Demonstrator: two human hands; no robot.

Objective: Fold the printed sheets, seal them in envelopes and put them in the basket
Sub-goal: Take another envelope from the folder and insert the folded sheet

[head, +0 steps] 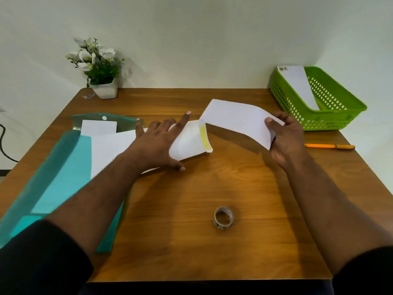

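The right hand [285, 137] pinches the near end of a folded white printed sheet [240, 122], thumb on top and curled fingers beneath, holding it clear of the brown wooden table [212, 188] towards the right edge. The sheet's long axis runs from that hand up and left, so its free end points at the open mouth of a white paper envelope [189, 141] with a yellow adhesive strip along its flap. The envelope lies near the table's middle, its mouth facing right and its length running leftwards under the left hand [157, 143]. That hand presses flat on it, fingers straight and spread, pinning nothing else that I can tell.

The coming move likely turns on this alignment: the sheet's free end lies just beside the flap, slightly beyond it towards the far edge, so it would need to come nearer and level with the mouth before sliding in leftwards. The right hand is the one placed to feed it.

A green perforated plastic basket [340, 122] sits at the far right corner, already holding one white sealed envelope [299, 86]. A roll of clear tape [223, 217] stands near the front edge, well apart from both hands.
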